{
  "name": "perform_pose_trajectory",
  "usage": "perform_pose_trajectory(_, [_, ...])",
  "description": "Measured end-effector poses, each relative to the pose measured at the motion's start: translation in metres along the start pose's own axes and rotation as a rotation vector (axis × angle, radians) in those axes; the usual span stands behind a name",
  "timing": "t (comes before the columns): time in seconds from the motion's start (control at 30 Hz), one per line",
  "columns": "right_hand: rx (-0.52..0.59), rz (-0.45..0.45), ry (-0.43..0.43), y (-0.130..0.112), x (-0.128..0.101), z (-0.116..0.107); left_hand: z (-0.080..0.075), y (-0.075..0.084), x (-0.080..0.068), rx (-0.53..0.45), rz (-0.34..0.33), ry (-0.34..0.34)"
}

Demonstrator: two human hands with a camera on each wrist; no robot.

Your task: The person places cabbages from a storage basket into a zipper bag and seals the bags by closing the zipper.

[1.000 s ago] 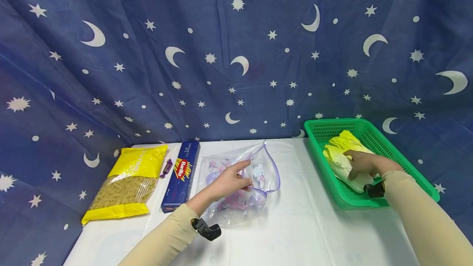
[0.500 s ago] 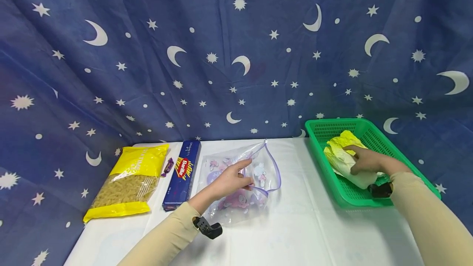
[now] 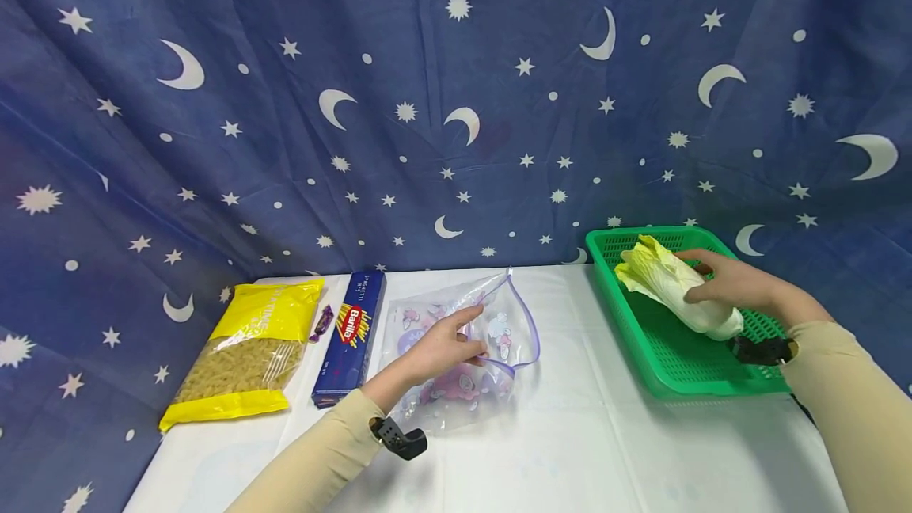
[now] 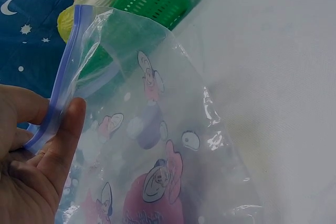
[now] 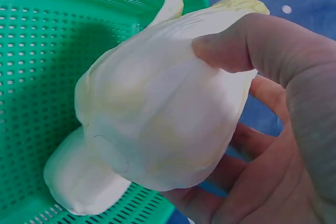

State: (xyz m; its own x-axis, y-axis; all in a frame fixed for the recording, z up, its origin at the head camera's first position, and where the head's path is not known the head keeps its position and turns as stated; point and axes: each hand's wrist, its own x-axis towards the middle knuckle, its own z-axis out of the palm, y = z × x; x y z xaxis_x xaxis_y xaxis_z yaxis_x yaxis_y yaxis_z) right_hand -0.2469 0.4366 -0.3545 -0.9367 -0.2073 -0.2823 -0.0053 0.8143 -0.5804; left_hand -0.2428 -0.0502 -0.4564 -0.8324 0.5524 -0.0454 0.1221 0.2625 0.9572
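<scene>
- Right hand (image 3: pixel 734 285) is wrapped around a napa cabbage (image 3: pixel 673 285), thumb on top and fingers underneath, holding it clear above the green basket (image 3: pixel 663 355).
- The cabbage is pale and smooth at its thick stem end, with crinkled yellow leaf tips pointing away from the wrist.
- The basket is perforated plastic mesh and sits directly below that hand.
- Left hand (image 3: pixel 442 348) pinches the purple zip strip of a clear zip bag (image 3: pixel 463 355) printed with cartoon figures; the bag's mouth gapes towards the right hand.
- The bag lies crinkled on the white surface (image 3: pixel 570 450).
- On the outer side of the left hand lies a blue Barilla spaghetti box (image 3: pixel 351 337). Beyond it are a small purple candy (image 3: pixel 321 324) and a yellow pasta bag (image 3: pixel 249 353).
- Nothing lies between the two hands.
</scene>
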Motion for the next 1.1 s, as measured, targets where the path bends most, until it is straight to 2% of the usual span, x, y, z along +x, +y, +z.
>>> perform_pose_trajectory(0.17, [0.01, -0.005, 0.059, -0.002, -0.007, -0.007, 0.0, 0.002, -0.001, 0.021, -0.004, 0.0])
perform_pose_trajectory(0.27, [0.06, -0.012, 0.086, -0.005, -0.01, -0.009, 0.0, 0.002, -0.001, 0.028, -0.005, 0.002])
perform_pose_trajectory(0.53, [0.188, -0.09, 0.091, -0.025, -0.008, -0.006, -0.001, 0.002, -0.002, 0.025, -0.008, 0.01])
perform_pose_trajectory(0.9, [0.353, -0.204, 0.052, -0.073, 0.001, 0.021, -0.001, 0.005, -0.002, 0.028, -0.005, -0.003])
perform_pose_trajectory(1.1, [0.486, -0.264, -0.021, -0.092, 0.011, 0.039, 0.0, 0.004, -0.001, 0.011, 0.006, -0.012])
